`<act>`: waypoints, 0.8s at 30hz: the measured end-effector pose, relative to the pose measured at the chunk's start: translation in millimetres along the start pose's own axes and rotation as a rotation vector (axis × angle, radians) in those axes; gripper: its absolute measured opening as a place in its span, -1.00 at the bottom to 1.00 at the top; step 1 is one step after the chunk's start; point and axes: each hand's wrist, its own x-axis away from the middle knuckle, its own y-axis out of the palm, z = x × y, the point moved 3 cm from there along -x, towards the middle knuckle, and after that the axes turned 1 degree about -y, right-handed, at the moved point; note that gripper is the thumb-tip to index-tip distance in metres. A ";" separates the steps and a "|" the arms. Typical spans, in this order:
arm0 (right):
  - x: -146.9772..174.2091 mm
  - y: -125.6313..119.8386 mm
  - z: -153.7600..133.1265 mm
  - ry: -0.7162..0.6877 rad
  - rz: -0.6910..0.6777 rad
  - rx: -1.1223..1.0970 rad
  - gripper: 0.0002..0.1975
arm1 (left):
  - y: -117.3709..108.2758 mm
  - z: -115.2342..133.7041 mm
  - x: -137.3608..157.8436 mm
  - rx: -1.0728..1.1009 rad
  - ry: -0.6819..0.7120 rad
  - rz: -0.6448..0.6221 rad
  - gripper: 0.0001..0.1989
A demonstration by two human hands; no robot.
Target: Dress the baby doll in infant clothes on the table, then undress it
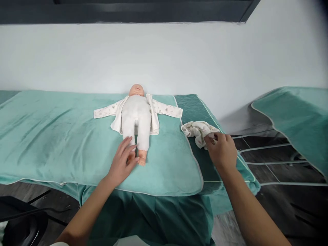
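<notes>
A baby doll (136, 112) lies on its back, its head toward the wall. It has on white pants, and under it a small patterned jacket (155, 119) is spread with both sleeves out. My left hand (121, 162) is at the doll's lower leg and foot, fingers spread and seemingly touching the leg; one foot is partly hidden behind it. To the right, my right hand (222, 150) pinches the edge of a crumpled patterned cloth garment (198, 130), which rests on the dark green cover.
A light green sheet (64, 147) covers the bed, with a darker green cover (189, 106) at its right end. Behind stands a white wall (128, 54). Metal rails (271, 148) and another green-covered surface (302, 119) are at the right. A black chair (20, 212) stands at lower left.
</notes>
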 end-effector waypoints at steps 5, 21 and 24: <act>-2.3 10.4 4.9 0.068 -0.078 -0.149 -0.58 | 14.0 6.3 16.3 -0.226 0.184 -0.099 -0.63; -16.9 -49.9 -89.1 0.144 0.061 -0.706 -0.62 | 20.0 9.0 -1.7 -0.379 0.269 -0.114 -0.71; -17.4 -59.7 -112.7 0.131 0.027 -0.882 -0.66 | 20.1 6.9 -4.3 -0.359 0.265 -0.113 -0.70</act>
